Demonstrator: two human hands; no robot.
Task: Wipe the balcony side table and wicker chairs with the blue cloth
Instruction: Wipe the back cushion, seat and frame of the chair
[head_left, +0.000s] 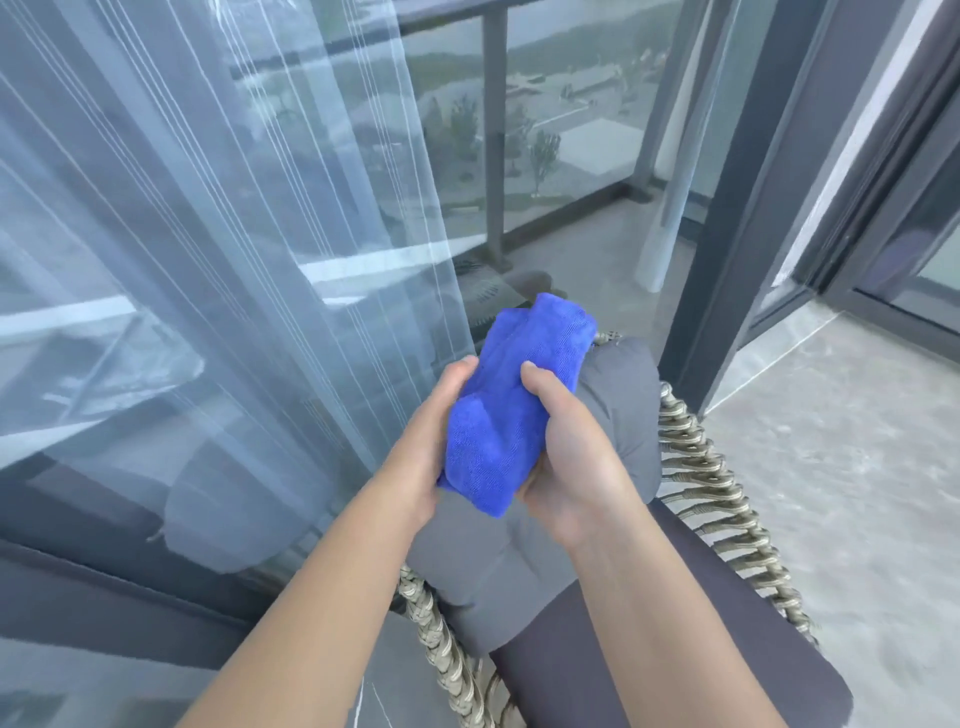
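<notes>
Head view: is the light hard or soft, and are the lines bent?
Head view: soft, even daylight with no hard shadows; the blue cloth and both hands are sharp; the window frame leans from wide-angle distortion; the sheer curtain veils the glass.

Lots you can't make out here

The wicker chair (717, 467) is mostly buried under its grey cushion (519, 561) and cut off at the bottom edge. The fingers of the left hand (426, 447) and right hand (566, 457) disappear behind the blue cloth (504, 405). The sheer curtain (208, 234) blurs whatever's behind it.
</notes>
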